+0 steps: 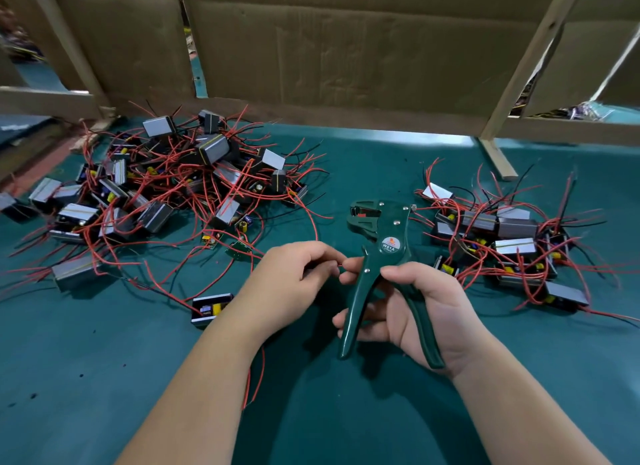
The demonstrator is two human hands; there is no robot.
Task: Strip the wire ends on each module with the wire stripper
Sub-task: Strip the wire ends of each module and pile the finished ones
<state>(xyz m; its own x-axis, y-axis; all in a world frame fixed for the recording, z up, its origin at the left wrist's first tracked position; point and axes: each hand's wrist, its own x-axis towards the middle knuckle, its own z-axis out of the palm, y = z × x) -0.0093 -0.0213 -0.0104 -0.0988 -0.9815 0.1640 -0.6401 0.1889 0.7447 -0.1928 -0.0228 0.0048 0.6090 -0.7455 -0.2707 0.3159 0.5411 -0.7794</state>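
Observation:
My right hand (417,309) grips the handles of a dark green wire stripper (381,253), its jaws pointing up and away from me. My left hand (294,274) pinches a thin red wire (341,264) whose tip reaches my right index finger beside the stripper's handle. More red wire (256,378) trails down below my left wrist. Whether a module hangs from it is hidden by my left arm. One small black module (209,309) with yellow parts lies just left of my left forearm.
A large heap of grey-and-black modules with tangled red wires (166,187) fills the left of the green mat (104,378). A smaller heap (502,246) lies at the right. Cardboard panels (346,42) and wooden struts (495,156) wall off the back.

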